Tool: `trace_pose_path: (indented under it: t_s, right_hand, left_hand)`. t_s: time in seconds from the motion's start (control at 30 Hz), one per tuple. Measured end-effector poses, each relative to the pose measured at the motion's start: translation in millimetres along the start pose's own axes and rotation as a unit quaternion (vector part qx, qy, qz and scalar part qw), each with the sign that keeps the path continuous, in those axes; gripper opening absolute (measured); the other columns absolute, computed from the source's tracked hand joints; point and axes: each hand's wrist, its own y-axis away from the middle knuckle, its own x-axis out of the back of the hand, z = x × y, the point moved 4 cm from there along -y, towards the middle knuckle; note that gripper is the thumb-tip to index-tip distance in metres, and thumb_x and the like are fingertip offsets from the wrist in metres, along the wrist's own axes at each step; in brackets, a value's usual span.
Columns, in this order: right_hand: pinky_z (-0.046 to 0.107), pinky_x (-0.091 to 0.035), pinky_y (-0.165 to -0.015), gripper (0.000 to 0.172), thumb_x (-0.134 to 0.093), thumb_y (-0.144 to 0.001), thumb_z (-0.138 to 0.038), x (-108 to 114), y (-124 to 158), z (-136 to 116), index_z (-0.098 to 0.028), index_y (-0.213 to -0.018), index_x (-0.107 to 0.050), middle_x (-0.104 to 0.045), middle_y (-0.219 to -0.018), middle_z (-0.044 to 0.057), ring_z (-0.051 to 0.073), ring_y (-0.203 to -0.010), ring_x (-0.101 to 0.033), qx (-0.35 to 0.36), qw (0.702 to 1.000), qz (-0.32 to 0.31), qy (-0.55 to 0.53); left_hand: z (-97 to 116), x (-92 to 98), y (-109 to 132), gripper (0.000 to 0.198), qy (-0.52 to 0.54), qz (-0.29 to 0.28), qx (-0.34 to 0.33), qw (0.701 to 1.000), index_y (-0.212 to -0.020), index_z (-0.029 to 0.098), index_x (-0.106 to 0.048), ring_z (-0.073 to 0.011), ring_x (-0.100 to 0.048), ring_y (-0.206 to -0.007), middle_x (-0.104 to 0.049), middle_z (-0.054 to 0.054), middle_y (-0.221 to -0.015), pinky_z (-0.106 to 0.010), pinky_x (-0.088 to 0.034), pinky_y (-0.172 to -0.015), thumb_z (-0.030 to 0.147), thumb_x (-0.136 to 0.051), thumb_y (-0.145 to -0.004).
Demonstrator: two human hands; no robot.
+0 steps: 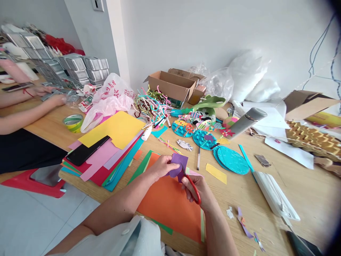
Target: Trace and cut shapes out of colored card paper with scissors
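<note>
My left hand (161, 166) pinches a small piece of purple paper (178, 166) just above an orange sheet (170, 204) on the wooden table (266, 185). My right hand (198, 192) is closed round the red handles of a pair of scissors (192, 185), whose blades meet the purple paper's lower edge. Purple paper scraps (243, 224) lie to the right of my right forearm.
A stack of coloured sheets with a black phone (86, 151) lies left. Teal paper discs (231, 160), pipe cleaners (150, 103), a cardboard box (173, 85), a grey flask (246, 122) and a power strip (274, 193) surround. Another person's arms (29, 106) work at far left.
</note>
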Motion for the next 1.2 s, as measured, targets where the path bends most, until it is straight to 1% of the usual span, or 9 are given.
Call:
trace_pose_path:
  t_s: [0.17, 0.37, 0.57, 0.73, 0.8, 0.9, 0.97, 1.07, 1.2]
  right_hand:
    - [0.019, -0.027, -0.03, 0.049, -0.062, -0.072, -0.063, -1.0, 1.1, -2.7, -0.016, -0.057, -0.058, -0.051, -0.033, -0.002, 0.008, -0.027, -0.04, 0.004, 1.0, 0.004, -0.002]
    - [0.019, -0.029, -0.031, 0.049, -0.063, -0.071, -0.063, -0.8, -0.7, 0.0, -0.016, -0.06, -0.058, -0.055, -0.037, -0.001, 0.009, -0.029, -0.044, 0.004, 1.0, -0.009, 0.002]
    - [0.019, -0.029, -0.03, 0.049, -0.063, -0.072, -0.063, -2.4, -1.6, 2.6, -0.016, -0.061, -0.058, -0.055, -0.037, -0.001, 0.009, -0.029, -0.045, 0.009, 1.0, -0.015, -0.005]
    - [0.019, -0.028, -0.029, 0.05, -0.061, -0.072, -0.065, -3.9, -0.7, 2.6, -0.016, -0.059, -0.058, -0.052, -0.034, -0.001, 0.009, -0.026, -0.042, 0.004, 1.0, -0.003, -0.007]
    - [0.019, -0.028, -0.029, 0.051, -0.06, -0.072, -0.066, -4.6, -0.6, 2.2, -0.016, -0.059, -0.058, -0.051, -0.033, -0.001, 0.009, -0.026, -0.041, 0.003, 1.0, -0.002, -0.007]
    - [0.019, -0.027, -0.029, 0.053, -0.059, -0.073, -0.067, -5.7, -0.6, 1.1, -0.016, -0.058, -0.058, -0.05, -0.032, -0.001, 0.008, -0.025, -0.04, 0.003, 1.0, 0.001, -0.005]
    - [0.019, -0.027, -0.03, 0.054, -0.057, -0.074, -0.067, -6.8, -0.4, -0.1, -0.016, -0.058, -0.058, -0.051, -0.033, -0.002, 0.007, -0.026, -0.04, 0.004, 1.0, 0.002, -0.009]
    - [0.018, -0.029, -0.032, 0.054, -0.055, -0.076, -0.067, -9.1, 0.6, -1.8, -0.016, -0.06, -0.059, -0.051, -0.034, -0.002, 0.007, -0.027, -0.041, 0.005, 1.0, 0.0, -0.026]
    - [0.019, -0.03, -0.033, 0.054, -0.057, -0.074, -0.068, -12.0, 1.3, -2.5, -0.015, -0.061, -0.059, -0.051, -0.036, -0.002, 0.008, -0.029, -0.043, 0.004, 0.999, -0.002, -0.044]
  left_hand:
    - [4.5, 2.0, 0.0, 0.027, 0.048, 0.035, -0.021, 0.998, -0.08, 0.012, -0.068, -0.0124, -0.055, -0.06, -0.066, -0.004, -0.071, -0.024, -0.041, -0.059, 0.036, -0.067, -0.067]
    - [4.2, -0.2, 0.7, 0.026, 0.036, 0.011, -0.014, 0.999, -0.075, 0.012, -0.067, -0.0112, -0.052, -0.056, -0.064, -0.002, -0.065, -0.023, -0.038, -0.055, 0.037, -0.067, -0.067]
    - [5.9, -1.4, 2.1, 0.023, 0.037, 0.006, -0.012, 0.999, -0.075, 0.013, -0.068, -0.0112, -0.052, -0.057, -0.063, -0.002, -0.065, -0.023, -0.038, -0.055, 0.035, -0.065, -0.068]
    - [4.2, -0.6, 1.2, 0.025, 0.041, 0.014, -0.008, 0.999, -0.076, 0.013, -0.068, -0.0112, -0.052, -0.057, -0.063, -0.002, -0.066, -0.024, -0.038, -0.057, 0.036, -0.067, -0.066]
    - [2.8, 0.4, 0.1, 0.026, 0.049, 0.028, -0.005, 0.998, -0.076, 0.013, -0.067, -0.0112, -0.052, -0.057, -0.063, -0.001, -0.067, -0.024, -0.039, -0.058, 0.037, -0.068, -0.066]
    - [2.1, 3.5, -1.1, 0.025, 0.055, 0.069, -0.01, 0.996, -0.073, 0.014, -0.064, -0.0108, -0.052, -0.057, -0.061, 0.0, -0.064, -0.024, -0.039, -0.059, 0.037, -0.068, -0.065]
    - [1.9, 4.5, -1.7, 0.024, 0.057, 0.08, -0.01, 0.995, -0.072, 0.013, -0.064, -0.0107, -0.052, -0.058, -0.06, 0.0, -0.063, -0.024, -0.04, -0.059, 0.036, -0.068, -0.065]
    - [-0.3, 4.9, -2.5, 0.022, 0.071, 0.072, 0.004, 0.995, -0.072, 0.013, -0.064, -0.0105, -0.053, -0.058, -0.061, -0.001, -0.064, -0.024, -0.04, -0.059, 0.034, -0.067, -0.064]
    - [-7.2, 6.0, -3.3, 0.021, 0.091, 0.07, 0.042, 0.993, -0.071, 0.015, -0.063, -0.0102, -0.051, -0.053, -0.058, 0.001, -0.059, -0.022, -0.034, -0.05, 0.034, -0.067, -0.064]
